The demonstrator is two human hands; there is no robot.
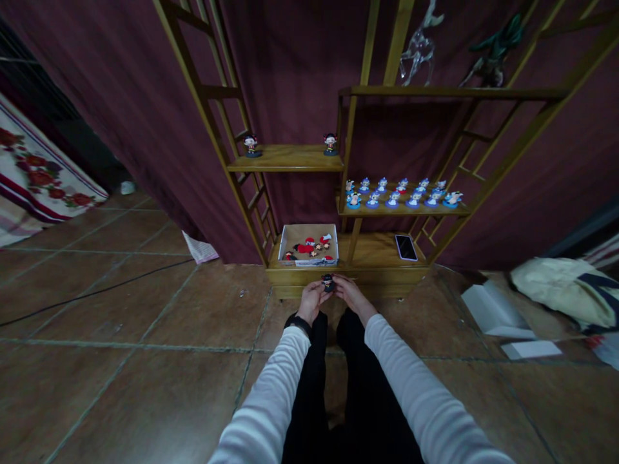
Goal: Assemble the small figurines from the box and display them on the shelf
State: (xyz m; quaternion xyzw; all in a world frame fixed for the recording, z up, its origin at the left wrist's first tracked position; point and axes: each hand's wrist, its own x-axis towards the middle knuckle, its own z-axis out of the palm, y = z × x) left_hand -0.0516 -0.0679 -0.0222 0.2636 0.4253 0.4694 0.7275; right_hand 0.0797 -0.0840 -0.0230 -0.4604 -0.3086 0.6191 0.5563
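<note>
Covered edges, cropped ends and details too small to read.
The left hand (312,299) and right hand (351,291) cover parts of the held figure (327,282), whose face is too small to make out; the box (283,243) hides the lower parts of some red figures (305,247) behind its front wall, their overlapping shapes hard to count; the rear blue figures (382,185) are partly masked by the front row; the top edge crops the shelf unit (193,64) and the tip of the glass deer (420,48); the green statue (498,51) is too blurred to identify; the left edge cuts the flowered cloth (41,174) and cable (97,293), the right edge the bag (556,290), the bottom edge both sleeves (271,403).
</note>
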